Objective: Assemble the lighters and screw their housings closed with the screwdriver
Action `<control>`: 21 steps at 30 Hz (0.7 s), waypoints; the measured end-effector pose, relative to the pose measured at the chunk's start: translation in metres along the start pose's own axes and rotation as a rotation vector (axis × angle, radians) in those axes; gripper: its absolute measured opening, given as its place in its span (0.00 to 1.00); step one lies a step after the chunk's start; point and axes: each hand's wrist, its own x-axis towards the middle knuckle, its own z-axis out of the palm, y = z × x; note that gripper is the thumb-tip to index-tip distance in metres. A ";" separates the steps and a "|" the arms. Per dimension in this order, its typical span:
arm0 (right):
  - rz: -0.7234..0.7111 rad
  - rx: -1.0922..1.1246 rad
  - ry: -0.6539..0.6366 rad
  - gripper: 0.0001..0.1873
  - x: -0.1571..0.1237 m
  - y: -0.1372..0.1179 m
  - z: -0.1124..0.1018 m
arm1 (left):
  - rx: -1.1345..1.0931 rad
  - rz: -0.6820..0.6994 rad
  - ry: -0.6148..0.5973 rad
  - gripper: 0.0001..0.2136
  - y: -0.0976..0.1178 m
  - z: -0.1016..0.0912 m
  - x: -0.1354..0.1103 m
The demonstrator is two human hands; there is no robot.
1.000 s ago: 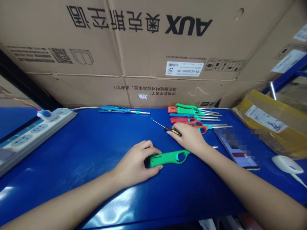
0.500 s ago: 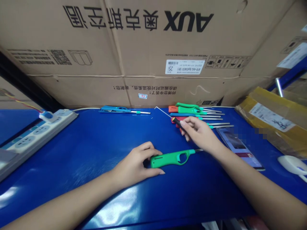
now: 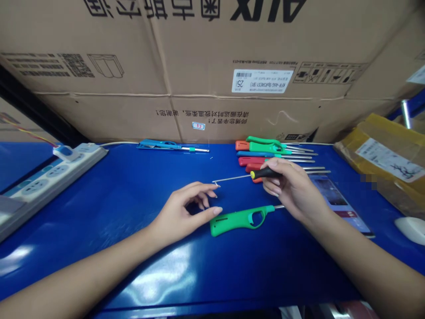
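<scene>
My right hand point(image 3: 294, 188) grips a screwdriver point(image 3: 268, 173) by its black and yellow handle. The thin shaft points left, almost level above the table. At its tip sits a tiny shiny piece, too small to name for certain. My left hand point(image 3: 186, 208) is open, thumb and fingers apart, with the fingertips close to that tip; whether they touch it I cannot tell. Below lies a green gas lighter point(image 3: 232, 221) on the blue table point(image 3: 139, 190). Its handle end is just beside my left thumb, and its metal tube runs right toward my right wrist.
Several coloured lighters point(image 3: 262, 148) lie in a row at the back right; an opened blue lighter point(image 3: 159, 145) is at the back left. A phone point(image 3: 358, 223), a white mouse point(image 3: 411, 229) and a taped parcel point(image 3: 381, 150) are at right. A power strip point(image 3: 43, 186) stands left, a large carton point(image 3: 133, 115) behind.
My left hand has let go of the green lighter and risen toward the screwdriver tip. My right hand has moved right and brought the shaft lower and more level.
</scene>
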 end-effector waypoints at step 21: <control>0.070 -0.098 -0.003 0.10 0.000 0.009 0.001 | 0.027 -0.007 0.115 0.05 0.005 -0.005 0.002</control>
